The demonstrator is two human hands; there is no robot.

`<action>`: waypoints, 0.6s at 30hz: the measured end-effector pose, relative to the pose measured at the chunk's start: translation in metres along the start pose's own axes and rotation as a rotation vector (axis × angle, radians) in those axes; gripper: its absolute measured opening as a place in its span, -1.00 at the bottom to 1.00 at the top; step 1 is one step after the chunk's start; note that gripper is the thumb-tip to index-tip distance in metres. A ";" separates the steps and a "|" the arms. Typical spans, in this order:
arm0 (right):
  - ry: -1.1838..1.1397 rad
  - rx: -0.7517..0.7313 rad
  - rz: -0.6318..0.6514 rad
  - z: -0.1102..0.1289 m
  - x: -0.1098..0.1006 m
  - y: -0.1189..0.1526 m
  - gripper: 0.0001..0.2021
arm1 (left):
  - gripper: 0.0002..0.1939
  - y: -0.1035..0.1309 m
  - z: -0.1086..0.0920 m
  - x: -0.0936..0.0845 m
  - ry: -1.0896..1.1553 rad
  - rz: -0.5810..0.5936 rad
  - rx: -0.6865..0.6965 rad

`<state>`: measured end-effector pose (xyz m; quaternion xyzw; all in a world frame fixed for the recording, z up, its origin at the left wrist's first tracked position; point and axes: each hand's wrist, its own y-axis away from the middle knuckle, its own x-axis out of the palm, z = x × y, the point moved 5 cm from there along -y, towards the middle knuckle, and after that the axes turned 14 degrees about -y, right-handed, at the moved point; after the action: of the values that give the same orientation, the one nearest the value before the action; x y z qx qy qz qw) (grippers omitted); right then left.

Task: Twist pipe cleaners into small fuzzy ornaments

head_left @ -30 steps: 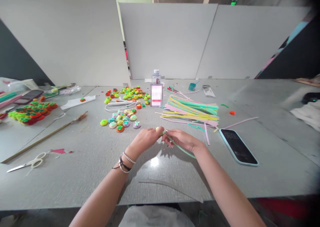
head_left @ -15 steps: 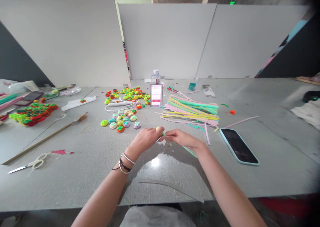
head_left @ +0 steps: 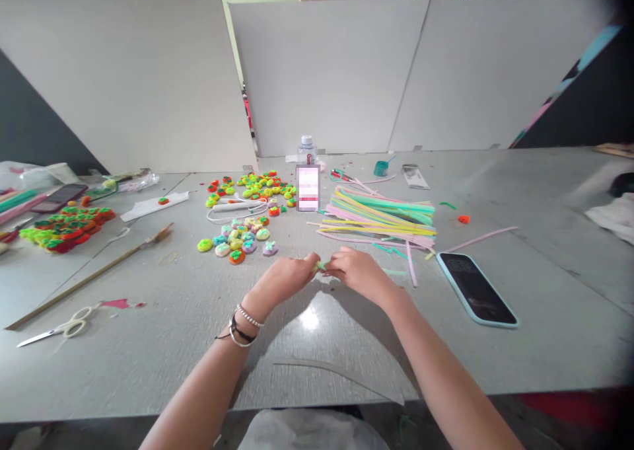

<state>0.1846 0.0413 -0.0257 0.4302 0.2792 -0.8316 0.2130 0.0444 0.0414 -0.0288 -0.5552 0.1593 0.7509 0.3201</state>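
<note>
Both of my hands meet above the middle of the table, fingertips nearly touching. My left hand (head_left: 292, 277) is closed in a pinch on a small yellow-green pipe-cleaner piece, mostly hidden by the fingers. My right hand (head_left: 360, 271) pinches a pale green pipe cleaner (head_left: 321, 265) against that piece; a pale green tail shows beyond the right wrist. Left of my hands lies a cluster of small pastel fuzzy rounds with bow-like tops (head_left: 247, 234). A bundle of loose pipe cleaners (head_left: 381, 215) lies beyond my right hand.
A phone (head_left: 476, 290) lies to the right. Scissors (head_left: 67, 328) and a wooden stick (head_left: 89, 278) lie left. Orange and yellow fuzzy rounds (head_left: 267, 184) sit farther back, near a bottle (head_left: 307, 151). A thin grey strip (head_left: 327, 366) lies near the front edge. White panels (head_left: 327, 73) stand behind.
My right hand has turned and shifted slightly, its fingers now closer over the piece. The pale green tail has swung from below the right wrist to beyond it.
</note>
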 end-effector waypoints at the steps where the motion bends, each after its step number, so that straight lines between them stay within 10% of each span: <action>1: 0.022 -0.007 -0.008 0.001 0.000 0.000 -0.85 | -0.77 0.000 0.001 0.000 0.020 0.008 -0.005; 18: 0.181 -0.121 -0.249 0.015 -0.013 0.002 -0.72 | -0.68 -0.001 0.002 -0.005 0.853 -0.005 -0.124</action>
<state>0.1835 0.0318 -0.0086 0.4518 0.3980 -0.7911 0.1079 0.0450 0.0418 -0.0231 -0.8346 0.2307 0.4614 0.1932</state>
